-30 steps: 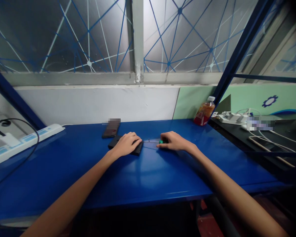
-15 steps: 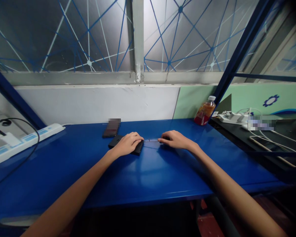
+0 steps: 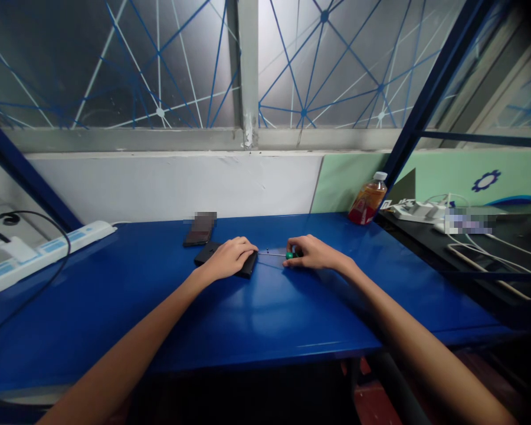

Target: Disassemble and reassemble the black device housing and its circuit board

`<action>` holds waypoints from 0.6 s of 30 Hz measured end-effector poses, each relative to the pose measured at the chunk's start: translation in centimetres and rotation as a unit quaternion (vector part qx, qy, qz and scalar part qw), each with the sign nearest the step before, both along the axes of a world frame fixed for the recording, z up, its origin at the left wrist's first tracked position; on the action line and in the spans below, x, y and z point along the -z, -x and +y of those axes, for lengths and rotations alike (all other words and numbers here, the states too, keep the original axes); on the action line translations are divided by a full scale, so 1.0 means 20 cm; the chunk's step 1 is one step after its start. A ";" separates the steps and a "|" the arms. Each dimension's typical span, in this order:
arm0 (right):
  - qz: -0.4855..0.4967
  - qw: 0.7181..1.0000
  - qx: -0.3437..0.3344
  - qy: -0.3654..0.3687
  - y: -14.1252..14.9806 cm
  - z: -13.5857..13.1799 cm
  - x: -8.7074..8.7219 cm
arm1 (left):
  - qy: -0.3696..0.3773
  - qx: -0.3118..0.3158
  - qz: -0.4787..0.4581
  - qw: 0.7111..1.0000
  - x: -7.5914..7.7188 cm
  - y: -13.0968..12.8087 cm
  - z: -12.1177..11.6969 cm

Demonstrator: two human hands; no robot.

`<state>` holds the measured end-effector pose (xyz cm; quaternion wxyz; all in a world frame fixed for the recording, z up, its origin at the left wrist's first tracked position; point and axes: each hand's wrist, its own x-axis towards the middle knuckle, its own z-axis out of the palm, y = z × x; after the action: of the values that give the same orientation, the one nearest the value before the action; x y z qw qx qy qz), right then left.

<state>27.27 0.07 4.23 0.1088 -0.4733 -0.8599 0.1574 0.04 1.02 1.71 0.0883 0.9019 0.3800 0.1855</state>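
Note:
A flat black box-shaped device (image 3: 248, 268) lies on the blue table (image 3: 292, 319). Resting over its top, my left hand (image 3: 230, 258) grips it, fingers curled toward the right end. My right hand (image 3: 312, 252) holds a screwdriver (image 3: 289, 255) by its green handle, thumb and fingers apart around it. The thin metal shaft points left and its tip meets the right end of the device near my left fingertips; the exact contact is too small to make out. Tiny dark bits, perhaps screws (image 3: 268, 251), lie just behind the shaft.
Behind the device lies a dark phone-like slab (image 3: 199, 230). A white power strip (image 3: 48, 254) with a black cable (image 3: 64, 265) runs along the left. At the back right stands a drink bottle (image 3: 367, 199). White cables (image 3: 482, 254) lie on a black surface farther right.
My right fingers have shifted their grip and opened around the screwdriver, so the green handle now shows. My left hand and the device have stayed put.

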 end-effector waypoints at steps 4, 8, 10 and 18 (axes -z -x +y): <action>0.001 1.000 -0.005 -0.014 0.00 -0.01 0.00 | 0.000 0.002 0.002 1.000 0.00 0.00 0.00; -0.001 1.000 -0.003 -0.013 -0.01 0.00 0.01 | -0.003 0.008 0.010 1.000 0.00 0.00 0.00; -0.010 1.000 0.001 -0.009 -0.01 0.00 0.01 | -0.007 0.010 0.014 1.000 0.00 0.00 0.00; -0.010 1.000 0.021 -0.009 0.00 -0.01 0.00 | -0.013 0.015 0.021 1.000 -0.01 0.00 -0.01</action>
<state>27.24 -0.13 4.26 0.1071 -0.4919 -0.8522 0.1428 0.00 0.81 1.92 0.0710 0.9121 0.3660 0.1706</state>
